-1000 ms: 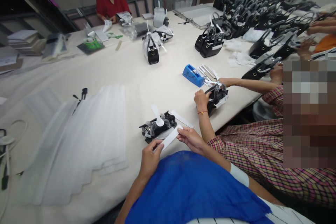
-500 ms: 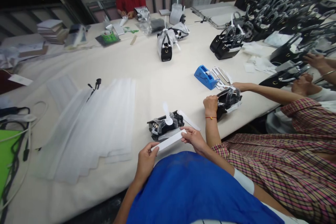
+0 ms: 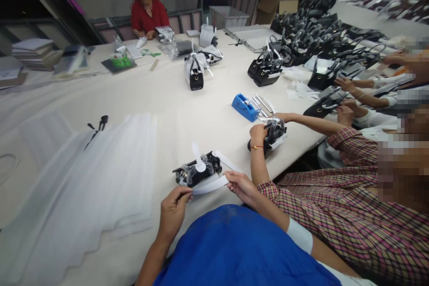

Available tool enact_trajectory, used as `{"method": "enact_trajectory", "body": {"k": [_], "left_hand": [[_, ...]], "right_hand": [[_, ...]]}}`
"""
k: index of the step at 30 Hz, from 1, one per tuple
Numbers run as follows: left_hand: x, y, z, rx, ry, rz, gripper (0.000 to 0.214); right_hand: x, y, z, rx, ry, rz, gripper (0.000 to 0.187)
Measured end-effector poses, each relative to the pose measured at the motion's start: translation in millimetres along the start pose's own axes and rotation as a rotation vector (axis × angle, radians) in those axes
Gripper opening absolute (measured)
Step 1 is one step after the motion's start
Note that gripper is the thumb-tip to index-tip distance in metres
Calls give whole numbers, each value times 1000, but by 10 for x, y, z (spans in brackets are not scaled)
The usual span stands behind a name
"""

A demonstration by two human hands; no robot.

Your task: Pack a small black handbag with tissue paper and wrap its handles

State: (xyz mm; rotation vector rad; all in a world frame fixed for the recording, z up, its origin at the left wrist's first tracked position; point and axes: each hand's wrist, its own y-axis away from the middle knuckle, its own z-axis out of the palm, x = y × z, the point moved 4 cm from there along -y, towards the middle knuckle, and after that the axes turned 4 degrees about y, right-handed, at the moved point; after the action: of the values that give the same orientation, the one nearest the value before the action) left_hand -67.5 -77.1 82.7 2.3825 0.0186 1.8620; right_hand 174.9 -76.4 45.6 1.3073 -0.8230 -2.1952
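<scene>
Stretched between my two hands is a white paper strip (image 3: 210,186), bowed slightly downward. My left hand (image 3: 174,210) pinches its left end, and my right hand (image 3: 240,184) pinches the right end between thumb and fingers. Just beyond the strip a small black handbag (image 3: 189,173) lies on the table, partly wrapped in clear plastic. A white round-ended tag (image 3: 200,164) sticks up from the bag. Behind the bag's right end rests another white strip (image 3: 227,161).
A stack of white foam sheets (image 3: 124,174) covers the table's left side. Beyond my bag stand wrapped handbags (image 3: 196,79) and a blue tape dispenser (image 3: 246,107). At right, a co-worker in a checked shirt (image 3: 335,178) handles a bag (image 3: 275,132); many black bags (image 3: 308,31) pile behind.
The strip has gone from nearly straight to bowed, with both hands still on its ends. My view has swung right, so the table's things appear further left.
</scene>
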Motion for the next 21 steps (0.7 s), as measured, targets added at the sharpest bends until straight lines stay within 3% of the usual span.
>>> {"method": "enact_trajectory", "body": {"k": [3, 5, 13, 21], "left_hand": [[57, 4, 33, -46, -32, 112, 14], [54, 9, 59, -40, -60, 110, 14], [-104, 16, 224, -31, 19, -203, 38], [-218, 38, 270, -48, 75, -293, 40]], "right_hand": [[71, -33, -30, -32, -133, 72, 13], [72, -46, -60, -13, -162, 57, 13], [-185, 77, -116, 66, -33, -144, 28], [-44, 57, -103, 34, 56, -104, 28]]}}
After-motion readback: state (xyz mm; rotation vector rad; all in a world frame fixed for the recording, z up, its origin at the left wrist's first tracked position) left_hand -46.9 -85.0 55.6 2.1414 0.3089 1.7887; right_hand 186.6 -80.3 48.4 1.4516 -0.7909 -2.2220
